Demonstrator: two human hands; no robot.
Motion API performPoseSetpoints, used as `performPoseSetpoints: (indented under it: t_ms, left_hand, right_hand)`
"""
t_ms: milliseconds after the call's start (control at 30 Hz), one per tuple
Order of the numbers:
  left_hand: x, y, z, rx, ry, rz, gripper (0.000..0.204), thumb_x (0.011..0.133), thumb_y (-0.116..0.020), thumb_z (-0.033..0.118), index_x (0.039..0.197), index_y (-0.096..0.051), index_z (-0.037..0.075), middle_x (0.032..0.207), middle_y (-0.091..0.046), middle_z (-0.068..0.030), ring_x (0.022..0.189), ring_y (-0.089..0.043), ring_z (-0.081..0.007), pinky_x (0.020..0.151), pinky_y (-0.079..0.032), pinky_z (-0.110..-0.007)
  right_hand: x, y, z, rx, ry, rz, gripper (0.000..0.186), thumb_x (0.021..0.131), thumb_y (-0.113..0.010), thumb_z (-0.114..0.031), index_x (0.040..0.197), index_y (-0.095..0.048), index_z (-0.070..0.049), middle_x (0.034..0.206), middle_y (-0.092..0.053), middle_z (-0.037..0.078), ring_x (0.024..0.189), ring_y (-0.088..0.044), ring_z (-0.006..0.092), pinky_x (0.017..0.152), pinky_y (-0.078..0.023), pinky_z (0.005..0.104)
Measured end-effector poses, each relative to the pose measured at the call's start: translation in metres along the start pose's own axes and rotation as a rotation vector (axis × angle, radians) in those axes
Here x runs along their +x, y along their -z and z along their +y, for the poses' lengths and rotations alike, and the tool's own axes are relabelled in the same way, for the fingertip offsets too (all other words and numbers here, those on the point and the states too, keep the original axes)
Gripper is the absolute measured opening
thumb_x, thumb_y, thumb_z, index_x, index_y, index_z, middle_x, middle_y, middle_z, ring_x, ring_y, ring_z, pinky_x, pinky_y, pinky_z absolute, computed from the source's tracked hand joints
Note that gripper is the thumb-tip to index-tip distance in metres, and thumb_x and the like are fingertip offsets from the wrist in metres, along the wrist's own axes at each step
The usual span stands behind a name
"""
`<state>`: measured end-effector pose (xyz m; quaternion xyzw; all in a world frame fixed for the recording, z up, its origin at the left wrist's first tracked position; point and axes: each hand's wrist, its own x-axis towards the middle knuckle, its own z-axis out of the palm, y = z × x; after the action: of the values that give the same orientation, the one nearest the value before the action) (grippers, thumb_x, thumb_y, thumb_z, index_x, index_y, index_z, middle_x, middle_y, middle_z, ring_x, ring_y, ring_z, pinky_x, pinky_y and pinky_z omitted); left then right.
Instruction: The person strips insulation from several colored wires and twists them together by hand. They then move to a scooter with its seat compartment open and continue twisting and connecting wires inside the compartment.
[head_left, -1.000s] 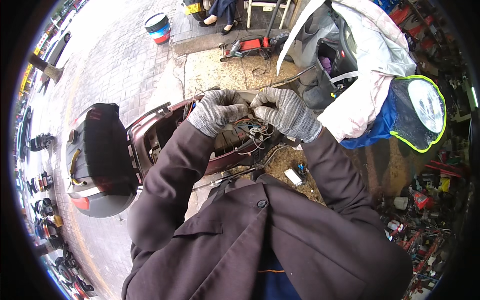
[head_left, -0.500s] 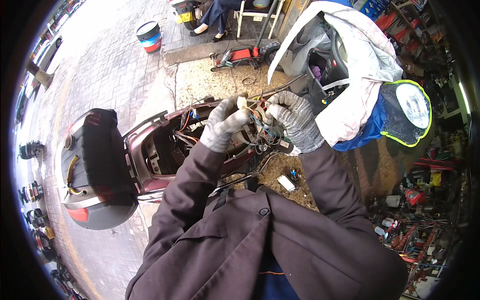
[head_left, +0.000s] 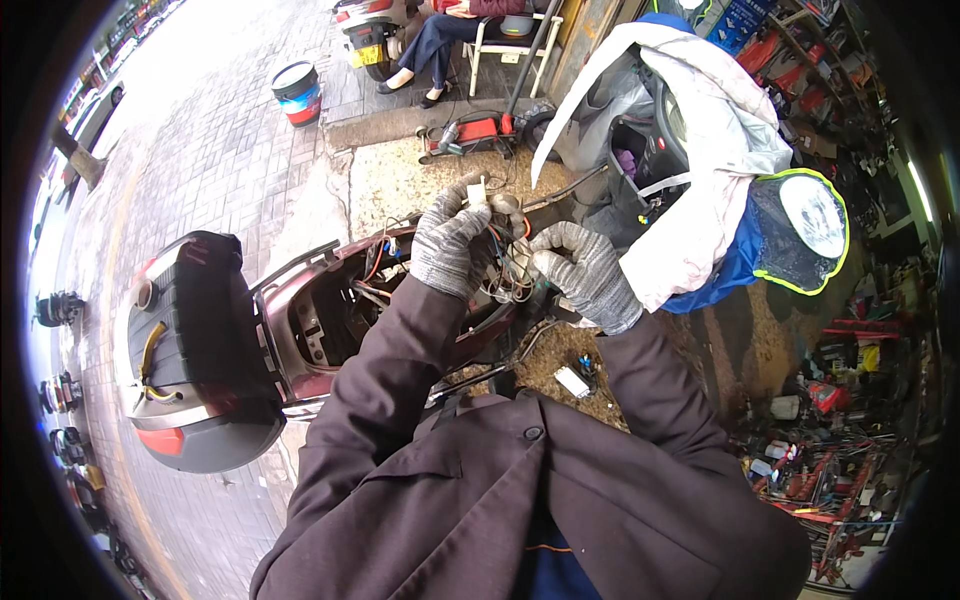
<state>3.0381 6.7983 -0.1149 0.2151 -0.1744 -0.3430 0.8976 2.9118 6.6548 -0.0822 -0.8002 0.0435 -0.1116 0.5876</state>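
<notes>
My left hand (head_left: 446,245), in a grey knit glove, pinches a small white plug connector (head_left: 477,194) between thumb and fingers. Below and beside it hangs a bundle of thin coloured wires (head_left: 512,268), over the opened body of a dark red scooter (head_left: 290,320). My right hand (head_left: 590,275), gloved alike, is just right of the bundle with its fingers curled and thumb and forefinger close together. Whatever its fingertips may hold is too small to make out. More loose wires (head_left: 376,262) lie in the scooter's open frame, left of my left hand.
A black top box (head_left: 195,340) sits at the scooter's rear, left. A pale cover (head_left: 715,130) drapes the front, right. Beyond stand a red floor jack (head_left: 478,130), a paint bucket (head_left: 297,92) and a seated person (head_left: 440,50). A white box-shaped part (head_left: 572,382) lies on the ground.
My right hand has drawn slightly away from the left and lower. The left hand has turned, so the white connector now points up. The view has shifted a little.
</notes>
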Motion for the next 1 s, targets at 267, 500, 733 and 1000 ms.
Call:
performPoseSetpoints:
  t_ms: [267, 500, 733, 1000]
  left_hand:
    - [0.003, -0.005, 0.011, -0.154, 0.084, -0.129, 0.041, 0.085, -0.065, 0.015, 0.123, -0.051, 0.005, 0.093, -0.062, -0.0124, 0.093, -0.061, -0.0313, 0.087, -0.05, -0.05]
    - [0.002, -0.01, 0.019, -0.253, 0.197, -0.087, 0.034, 0.093, -0.053, 0.024, 0.124, -0.051, 0.008, 0.067, -0.05, 0.0014, 0.053, -0.046, -0.0151, 0.058, -0.046, -0.038]
    - [-0.007, -0.03, 0.023, -0.07, 0.345, -0.044, 0.052, 0.093, -0.051, 0.047, 0.131, -0.046, 0.012, 0.065, -0.056, -0.0018, 0.042, -0.038, -0.0097, 0.039, -0.035, -0.028]
    - [-0.01, -0.041, 0.013, 0.212, 0.216, -0.038, 0.072, 0.091, -0.054, 0.053, 0.14, -0.031, 0.006, 0.076, -0.062, -0.0099, 0.054, -0.056, -0.0156, 0.046, -0.046, -0.028]
  right_hand:
    - [0.01, -0.011, 0.006, 0.226, 0.117, 0.075, 0.021, 0.09, -0.057, -0.006, 0.108, -0.055, 0.005, 0.096, -0.062, 0.006, 0.082, -0.056, 0.0081, 0.074, -0.049, 0.023]
    - [0.008, -0.018, -0.008, 0.103, 0.041, -0.14, 0.028, 0.092, -0.056, -0.013, 0.116, -0.054, 0.002, 0.097, -0.061, 0.004, 0.085, -0.056, 0.0073, 0.076, -0.048, 0.0218]
    - [0.025, -0.01, -0.029, 0.632, -0.026, -0.242, 0.036, 0.093, -0.06, -0.025, 0.113, -0.054, 0.004, 0.101, -0.064, 0.01, 0.086, -0.063, 0.0144, 0.075, -0.053, 0.0267]
    - [0.043, -0.004, -0.048, 0.196, -0.012, -0.052, 0.022, 0.093, -0.059, -0.019, 0.101, -0.061, 0.001, 0.079, -0.063, 0.004, 0.071, -0.059, 0.0091, 0.065, -0.049, 0.0235]
